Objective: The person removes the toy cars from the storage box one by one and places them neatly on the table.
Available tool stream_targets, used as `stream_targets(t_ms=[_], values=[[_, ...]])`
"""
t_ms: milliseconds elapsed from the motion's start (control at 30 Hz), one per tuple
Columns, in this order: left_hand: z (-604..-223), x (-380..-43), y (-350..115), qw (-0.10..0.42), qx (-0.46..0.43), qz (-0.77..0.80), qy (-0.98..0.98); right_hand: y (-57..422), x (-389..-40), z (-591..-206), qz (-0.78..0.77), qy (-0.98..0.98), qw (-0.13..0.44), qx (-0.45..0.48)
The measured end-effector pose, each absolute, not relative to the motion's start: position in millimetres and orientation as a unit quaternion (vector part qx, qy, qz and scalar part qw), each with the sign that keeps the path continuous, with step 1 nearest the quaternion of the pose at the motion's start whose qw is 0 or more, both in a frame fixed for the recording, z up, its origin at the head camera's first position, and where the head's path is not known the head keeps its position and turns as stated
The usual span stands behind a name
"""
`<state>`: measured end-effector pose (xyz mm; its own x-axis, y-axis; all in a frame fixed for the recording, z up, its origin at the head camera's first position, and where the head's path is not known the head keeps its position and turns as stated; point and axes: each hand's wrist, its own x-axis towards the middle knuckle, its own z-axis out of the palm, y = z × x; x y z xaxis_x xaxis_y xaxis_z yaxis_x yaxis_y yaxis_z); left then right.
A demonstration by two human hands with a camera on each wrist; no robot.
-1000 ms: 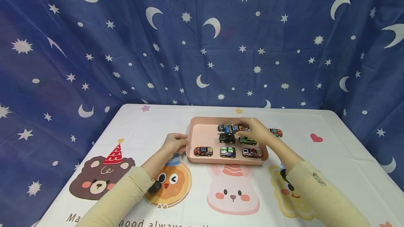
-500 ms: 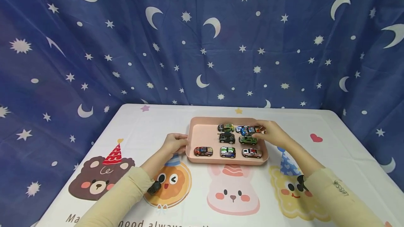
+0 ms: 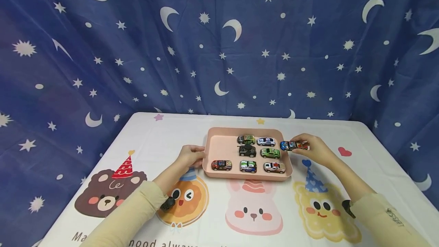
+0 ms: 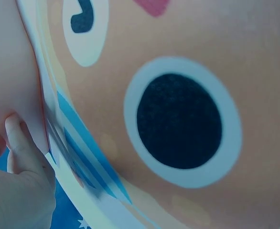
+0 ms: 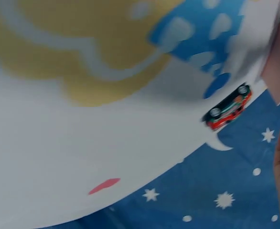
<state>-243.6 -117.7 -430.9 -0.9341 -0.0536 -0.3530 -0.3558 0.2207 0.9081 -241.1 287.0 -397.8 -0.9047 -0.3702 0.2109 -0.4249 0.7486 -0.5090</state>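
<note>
My left hand [image 3: 189,156] grips the left wall of a pink tray [image 3: 219,144], with the thumb showing against the wall in the left wrist view. Just outside the tray's right rim, my right hand [image 3: 314,148] holds a blue toy car [image 3: 287,146] above the table. A red-and-green toy car [image 5: 228,107] rests on the table close by, partly covered by the right hand in the head view. Inside the tray stand several toy cars, among them a white-and-blue car [image 3: 265,141], a green car [image 3: 270,153] and a black vehicle [image 3: 247,150].
A white tablecloth [image 3: 164,132] with printed cartoon faces covers the table. Behind its far edge hangs a blue curtain [image 3: 192,56] with moons and stars. A red toy car [image 3: 221,165] stands at the tray's front left.
My right hand has carried the blue car rightward, from over the tray to outside its right rim. The white-and-blue car is uncovered. My left hand has stayed on the tray.
</note>
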Motion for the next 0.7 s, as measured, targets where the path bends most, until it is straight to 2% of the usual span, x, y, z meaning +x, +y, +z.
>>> stream_targets(t_ms=[333, 700], values=[[-432.2, -243.7, -118.3, 0.126, -0.136, 0.613, 0.768, 308.8, -235.4, -408.7, 0.267, -0.947, 0.032, 0.173], [-430.5, -243.5, -118.0, 0.125, -0.136, 0.611, 0.770, 315.6, -232.9, -414.9, 0.267, -0.947, 0.022, 0.177]])
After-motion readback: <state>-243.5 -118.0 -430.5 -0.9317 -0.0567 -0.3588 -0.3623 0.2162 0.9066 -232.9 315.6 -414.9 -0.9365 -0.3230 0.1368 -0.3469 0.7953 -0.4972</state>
